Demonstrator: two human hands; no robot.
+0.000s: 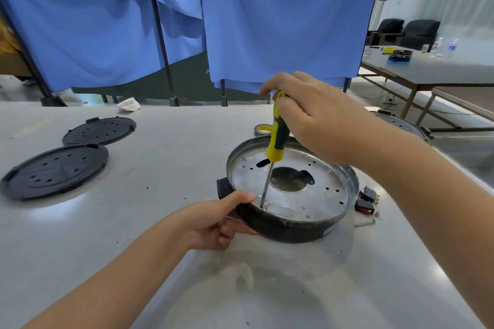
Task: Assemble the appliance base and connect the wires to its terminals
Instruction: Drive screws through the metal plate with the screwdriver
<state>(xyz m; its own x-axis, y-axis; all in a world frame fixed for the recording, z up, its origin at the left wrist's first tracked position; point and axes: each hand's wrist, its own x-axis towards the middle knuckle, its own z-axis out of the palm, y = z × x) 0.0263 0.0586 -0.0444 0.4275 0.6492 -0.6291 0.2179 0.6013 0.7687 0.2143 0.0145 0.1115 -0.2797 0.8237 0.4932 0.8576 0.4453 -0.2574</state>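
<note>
The appliance base [292, 192] sits on the grey worktop [160, 222], open side up, and serves as the reference point below. It consists of a black outer ring and a silver metal plate [315, 195] with a large central opening and several small holes.

The left hand [216, 224] grips the near-left rim of the base: the thumb lies over the rim edge and the fingers [232, 230] curl under the black wall.

The right hand [315, 120] is above the base, its fingers clamped around the top of a yellow-and-green screwdriver [278, 139]. The screwdriver stands nearly upright, tilted slightly, with the shaft tip touching the plate at the near-left edge, just beside the left thumb.

Right of the base, near its wall, lie two black rocker switches [367, 200] and a small hex key [365, 223]. Behind the base, partly hidden by the screwdriver handle, is a roll of tape [262, 129]. Well to the left of the base lie two black perforated round covers [56, 171], one overlapping the other. Blue curtains [267, 21] hang beyond the worktop.
</note>
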